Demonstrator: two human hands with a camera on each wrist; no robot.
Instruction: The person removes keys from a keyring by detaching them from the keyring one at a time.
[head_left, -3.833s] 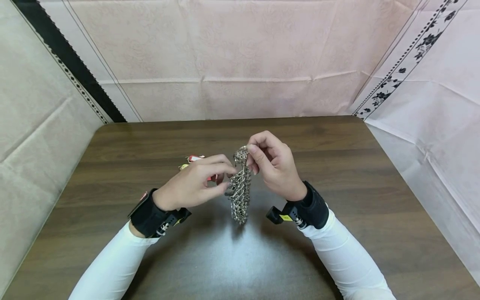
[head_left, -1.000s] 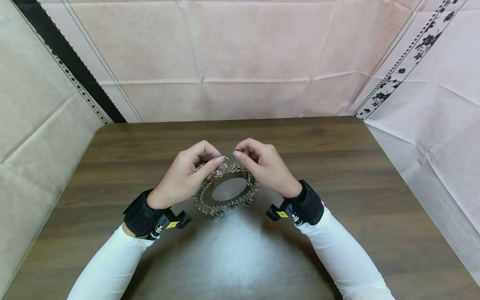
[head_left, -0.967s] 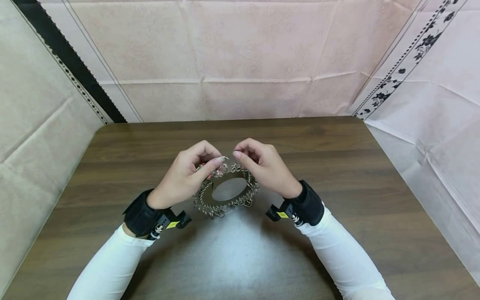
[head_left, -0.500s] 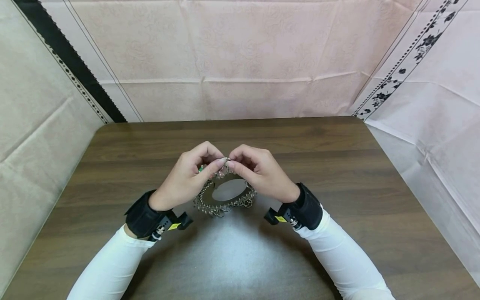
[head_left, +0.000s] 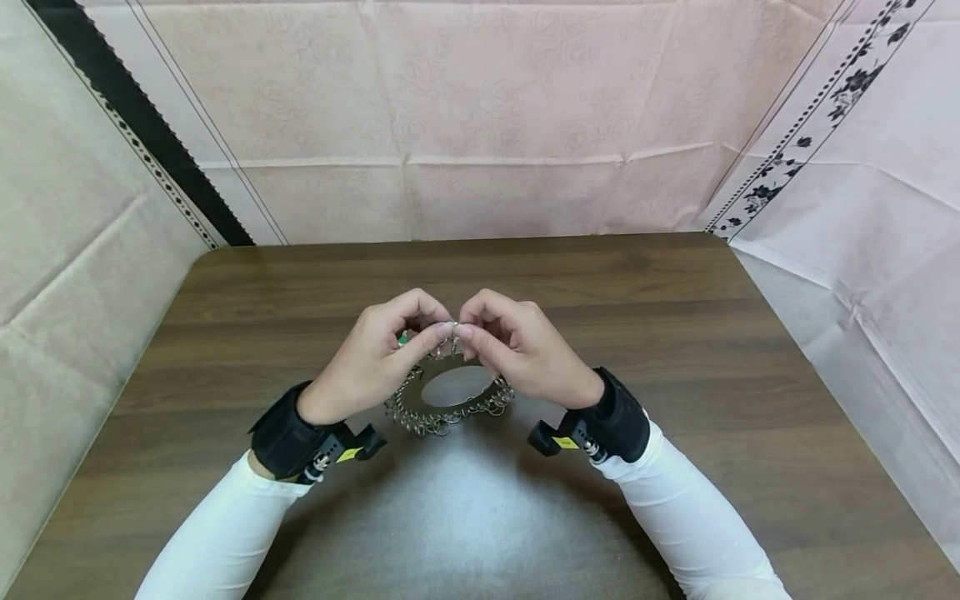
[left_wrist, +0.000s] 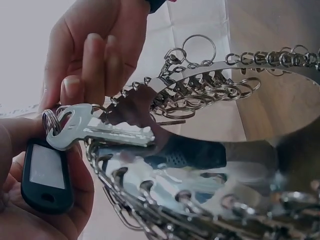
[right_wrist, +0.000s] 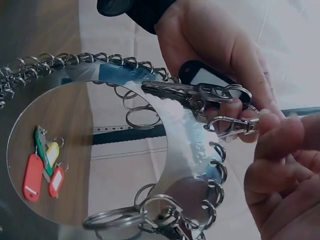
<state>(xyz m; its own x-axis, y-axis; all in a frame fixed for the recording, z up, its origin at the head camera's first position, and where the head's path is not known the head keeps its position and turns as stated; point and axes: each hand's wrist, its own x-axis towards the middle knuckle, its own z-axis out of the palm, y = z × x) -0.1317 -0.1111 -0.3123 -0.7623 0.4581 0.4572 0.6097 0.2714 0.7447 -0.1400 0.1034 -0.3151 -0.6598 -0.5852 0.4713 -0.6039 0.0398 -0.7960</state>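
In the head view, a flat silvery metal ring plate (head_left: 412, 402) hangs tilted below both hands, its rim lined with small rings and clasps. My left hand (head_left: 356, 360) pinches a key's small split ring with thumb and fingertips. From that ring hang a silver key (left_wrist: 112, 132) and a dark key tag (left_wrist: 47, 175), both plain in the left wrist view. My right hand (head_left: 528, 350) meets it there, thumb and fingers pinching at the end of a swivel clasp (right_wrist: 232, 125) joined to the plate. The clasp's tip is hidden by the fingertips.
Through the plate's hole, the right wrist view shows red key tags (right_wrist: 33, 177), a yellow tag (right_wrist: 52, 152) and a green one on the wooden table (head_left: 480, 517). Larger loose rings (right_wrist: 115, 217) dangle from the plate. Patterned cloth (head_left: 480, 117) surrounds the table's back and sides.
The plate has turned from edge-on to show its hole. My left hand has taken hold of a ring, and my right hand has moved left until the fingertips of both meet.
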